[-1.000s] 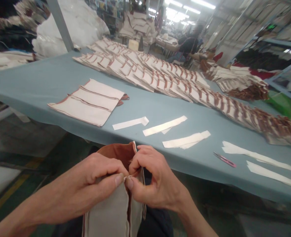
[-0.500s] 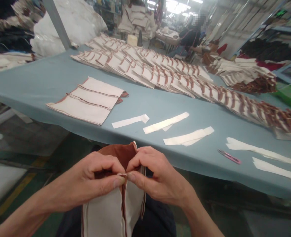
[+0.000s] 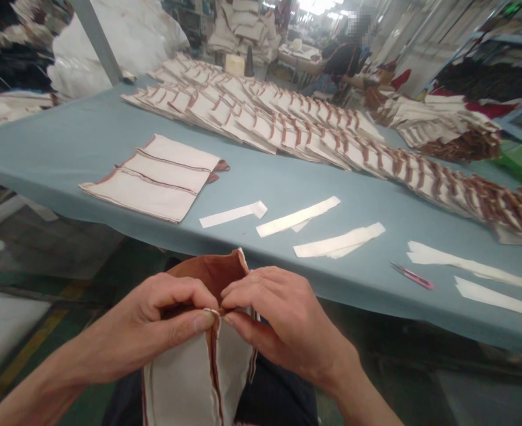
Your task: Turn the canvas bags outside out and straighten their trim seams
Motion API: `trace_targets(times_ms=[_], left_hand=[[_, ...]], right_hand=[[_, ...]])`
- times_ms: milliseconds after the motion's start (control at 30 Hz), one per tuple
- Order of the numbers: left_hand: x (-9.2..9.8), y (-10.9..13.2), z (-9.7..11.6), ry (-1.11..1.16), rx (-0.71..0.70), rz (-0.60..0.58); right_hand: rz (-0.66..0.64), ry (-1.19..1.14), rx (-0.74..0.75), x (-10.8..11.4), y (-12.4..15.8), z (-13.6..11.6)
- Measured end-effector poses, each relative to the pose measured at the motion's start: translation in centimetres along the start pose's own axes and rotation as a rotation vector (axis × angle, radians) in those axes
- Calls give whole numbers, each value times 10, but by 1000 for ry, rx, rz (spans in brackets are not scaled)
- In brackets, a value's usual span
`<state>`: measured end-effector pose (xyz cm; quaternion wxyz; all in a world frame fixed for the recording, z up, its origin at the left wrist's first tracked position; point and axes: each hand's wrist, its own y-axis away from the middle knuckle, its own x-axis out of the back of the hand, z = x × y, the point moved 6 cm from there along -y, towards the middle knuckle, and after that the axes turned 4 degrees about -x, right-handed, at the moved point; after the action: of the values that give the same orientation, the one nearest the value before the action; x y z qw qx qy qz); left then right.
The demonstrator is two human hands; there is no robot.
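Note:
A cream fabric piece (image 3: 178,376) with a brown lining and a brown-edged seam hangs over my lap, its top mouth gaping. My left hand (image 3: 172,322) pinches the rim just left of the seam, thumb outside and fingers inside. Close on the other side, my right hand (image 3: 282,319) grips the same rim between thumb and fingertips; the fingertips are partly hidden at the fold. Beyond them, a similar flat fabric piece (image 3: 154,177) with dark seams lies on the blue-covered table (image 3: 65,142).
White strips (image 3: 298,216) lie along the near side of the table, with pink thread snips (image 3: 414,276) to their right. Long overlapping rows of cream and brown pieces (image 3: 282,130) fill the far side. A person (image 3: 343,59) sits in the background.
My right hand has turned slightly, its fingers now closer together over the rim. The seam has shifted a little to the left with my left hand. The view has moved slightly.

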<state>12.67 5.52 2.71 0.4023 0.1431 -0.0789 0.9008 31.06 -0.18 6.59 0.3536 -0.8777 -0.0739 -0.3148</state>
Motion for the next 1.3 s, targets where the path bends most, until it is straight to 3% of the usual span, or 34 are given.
trace_targets(times_ms=[267, 733, 1100, 1300], left_hand=[[-2, 15, -22, 78, 40, -1], [-10, 2, -2, -18, 117, -10], [-24, 12, -1, -250, 44, -69], [-23, 14, 2, -347, -44, 63]], right_hand=[[-29, 99, 52, -5, -1, -13], [-62, 372, 167, -10, -1, -21], [-11, 105, 79, -12, 0, -1], [-138, -19, -56, -17, -2, 5]])
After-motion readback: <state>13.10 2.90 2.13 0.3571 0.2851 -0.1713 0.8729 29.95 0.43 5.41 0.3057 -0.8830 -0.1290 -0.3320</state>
